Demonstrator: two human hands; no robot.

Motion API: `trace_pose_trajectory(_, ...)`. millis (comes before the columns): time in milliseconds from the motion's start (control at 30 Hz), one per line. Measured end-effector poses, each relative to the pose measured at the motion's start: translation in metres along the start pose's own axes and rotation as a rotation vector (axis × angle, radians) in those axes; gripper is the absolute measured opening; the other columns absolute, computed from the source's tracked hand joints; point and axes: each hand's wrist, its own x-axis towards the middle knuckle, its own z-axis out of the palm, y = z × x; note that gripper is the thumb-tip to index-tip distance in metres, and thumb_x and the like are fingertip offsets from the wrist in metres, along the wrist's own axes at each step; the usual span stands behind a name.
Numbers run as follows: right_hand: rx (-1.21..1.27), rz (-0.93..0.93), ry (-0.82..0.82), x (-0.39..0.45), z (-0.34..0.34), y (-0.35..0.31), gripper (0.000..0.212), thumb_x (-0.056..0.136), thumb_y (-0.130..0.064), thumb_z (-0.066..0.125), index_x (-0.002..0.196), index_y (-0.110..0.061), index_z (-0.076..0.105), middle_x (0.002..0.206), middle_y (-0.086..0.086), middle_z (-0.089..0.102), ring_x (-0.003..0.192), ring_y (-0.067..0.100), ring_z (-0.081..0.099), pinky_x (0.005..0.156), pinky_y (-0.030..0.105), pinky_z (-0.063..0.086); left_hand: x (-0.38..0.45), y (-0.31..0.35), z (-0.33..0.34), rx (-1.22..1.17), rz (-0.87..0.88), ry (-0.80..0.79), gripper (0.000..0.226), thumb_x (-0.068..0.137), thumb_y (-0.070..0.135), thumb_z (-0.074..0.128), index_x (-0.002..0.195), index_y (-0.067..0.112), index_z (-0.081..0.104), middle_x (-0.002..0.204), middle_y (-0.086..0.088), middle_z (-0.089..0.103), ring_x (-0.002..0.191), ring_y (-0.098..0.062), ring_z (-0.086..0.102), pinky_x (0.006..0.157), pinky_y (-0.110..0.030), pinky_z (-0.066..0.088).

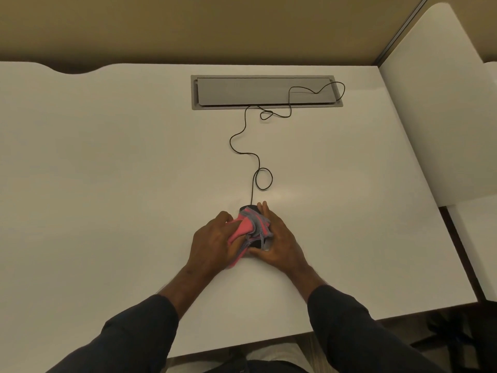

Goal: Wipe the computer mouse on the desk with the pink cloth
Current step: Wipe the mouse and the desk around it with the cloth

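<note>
Left hand (212, 238) grips cloth (248, 227) bunched over mouse (248, 210), rubbing; right hand (279, 238) clasps mouse at 3 o'clock, likely steadying; cable (243, 130) trails to 12.

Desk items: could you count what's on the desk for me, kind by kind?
Computer mouse, mostly under the cloth: 1
Mouse cable: 1
Pink cloth: 1
Grey cable hatch set into the desk: 1
Hands, left hand and right hand: 2
Total: 6
</note>
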Motion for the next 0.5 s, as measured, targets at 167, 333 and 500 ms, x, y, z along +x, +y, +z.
trace_pose_trajectory(167,-0.024,-0.033,0.041,-0.001,-0.002,-0.002,0.105,0.070,-0.054,0.083,0.152,-0.030,0.021,0.156,-0.021,0.020,0.141,-0.009,0.023,0.114,0.013,0.024,0.020,-0.001,0.001,0.005,-0.026,-0.042,0.041,0.087,0.056,0.053,0.106,0.023,0.068,0.089,-0.001,0.058,0.063,-0.019,0.057,0.049,-0.034,0.052)
trace_pose_trajectory(333,-0.058,-0.054,0.059,-0.002,-0.003,-0.006,0.098,0.070,-0.059,0.078,0.147,-0.041,0.019,0.147,-0.015,0.033,0.136,-0.005,0.029,0.111,0.010,0.025,0.036,-0.004,0.002,0.006,-0.043,-0.049,0.046,0.087,0.058,0.048,0.101,0.020,0.069,0.084,-0.001,0.055,0.060,-0.016,0.050,0.050,-0.027,0.043)
trace_pose_trajectory(500,-0.069,-0.052,0.044,-0.002,-0.004,-0.007,0.098,0.071,-0.062,0.077,0.149,-0.026,0.030,0.149,-0.008,0.041,0.135,0.003,0.037,0.110,0.016,0.031,0.042,-0.009,0.005,-0.023,-0.125,-0.066,0.058,0.087,0.064,0.040,0.102,0.018,0.072,0.086,0.000,0.055,0.063,-0.018,0.052,0.056,-0.031,0.048)
